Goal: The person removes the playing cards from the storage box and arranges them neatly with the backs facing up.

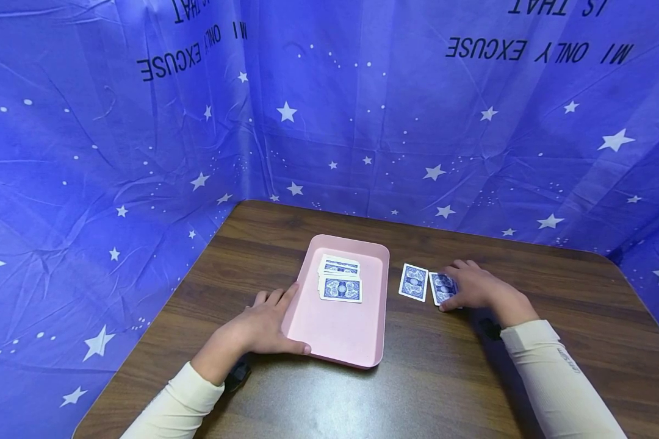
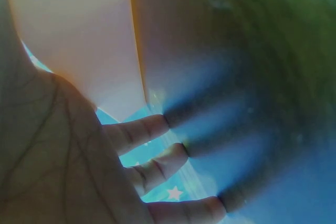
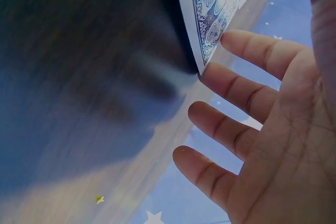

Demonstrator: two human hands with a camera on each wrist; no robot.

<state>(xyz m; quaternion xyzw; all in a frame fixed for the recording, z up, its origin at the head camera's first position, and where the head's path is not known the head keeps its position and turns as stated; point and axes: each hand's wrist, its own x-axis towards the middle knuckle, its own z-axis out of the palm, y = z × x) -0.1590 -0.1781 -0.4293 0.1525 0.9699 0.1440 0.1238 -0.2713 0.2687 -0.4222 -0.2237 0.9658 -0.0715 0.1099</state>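
Head view | left hand (image 1: 263, 329) flat against pink tray (image 1: 340, 332) rim, fingers straight, apparently steadying it | right hand (image 1: 475, 286) fingers relaxed, touching face-down card (image 1: 442, 288) on table (image 1: 472, 378) | 2nd card (image 1: 414, 282) beside | 2 card piles (image 1: 339, 279) in tray.

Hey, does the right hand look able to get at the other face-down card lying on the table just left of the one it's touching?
Probably yes. The right hand rests on one card, and the second card lies flat right beside it on the table, with nothing between them or on top of it.
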